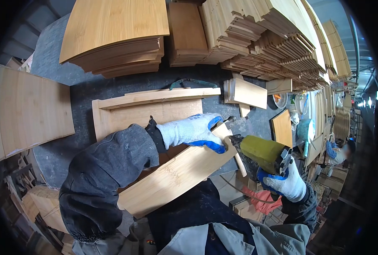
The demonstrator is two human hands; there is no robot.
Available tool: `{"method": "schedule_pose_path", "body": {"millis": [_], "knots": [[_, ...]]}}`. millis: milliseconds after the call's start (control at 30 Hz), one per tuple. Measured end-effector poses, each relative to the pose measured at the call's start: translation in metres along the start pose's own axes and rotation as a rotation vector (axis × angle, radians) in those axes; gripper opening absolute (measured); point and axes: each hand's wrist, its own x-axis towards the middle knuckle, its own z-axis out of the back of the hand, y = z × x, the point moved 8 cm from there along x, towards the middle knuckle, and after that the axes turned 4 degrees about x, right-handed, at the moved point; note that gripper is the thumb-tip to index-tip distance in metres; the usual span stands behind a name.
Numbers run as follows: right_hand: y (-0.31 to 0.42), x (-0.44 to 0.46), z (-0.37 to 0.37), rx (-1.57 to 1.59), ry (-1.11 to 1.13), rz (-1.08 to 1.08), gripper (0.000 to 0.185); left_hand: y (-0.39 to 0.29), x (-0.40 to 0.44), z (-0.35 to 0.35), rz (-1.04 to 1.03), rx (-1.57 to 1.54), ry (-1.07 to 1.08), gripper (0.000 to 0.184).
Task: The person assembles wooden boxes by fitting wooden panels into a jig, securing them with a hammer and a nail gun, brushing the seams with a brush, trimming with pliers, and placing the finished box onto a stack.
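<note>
My left hand [199,131], in a white glove with blue coating, is closed around the far end of a pale wooden board [172,178]. The board slants down toward my lap. A narrow wooden strip [240,165] stands against that same end. My right hand [284,182], gloved alike, grips a nail gun [262,152] with a yellow-green body. The gun's dark nose points left, close to the board's end; whether it touches cannot be made out. Behind my left arm, a partly assembled wooden frame [155,100] lies on the dark table [85,100].
Stacks of wooden panels [116,25] and grooved boards [274,46] line the back. Short wood pieces [248,93] lie on the table near a clear tub [279,100]. A thin hose [250,196] runs below the nail gun. Another person [337,153] is far right.
</note>
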Motion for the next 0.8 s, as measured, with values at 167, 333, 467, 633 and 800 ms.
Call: {"method": "schedule_pose_path", "body": {"millis": [167,333,467,633,800], "knots": [[-0.005,-0.008,0.0,-0.006,-0.011,0.003,0.075,0.006,0.002,-0.003,-0.001,-0.017,0.033,0.078],[-0.017,-0.013,0.003,-0.047,-0.005,0.001,0.074,0.005,0.002,-0.001,-0.04,-0.069,-0.004,0.079],[-0.021,-0.018,0.002,-0.008,-0.004,0.062,0.073,0.004,0.001,0.0,-0.038,-0.048,-0.008,0.079],[-0.027,-0.023,0.007,-0.093,-0.059,0.202,0.073,0.006,-0.001,-0.001,-0.038,-0.097,-0.038,0.075],[-0.007,-0.022,0.005,-0.138,-0.028,0.247,0.075,0.008,-0.002,-0.004,0.084,-0.15,0.034,0.07]]}}
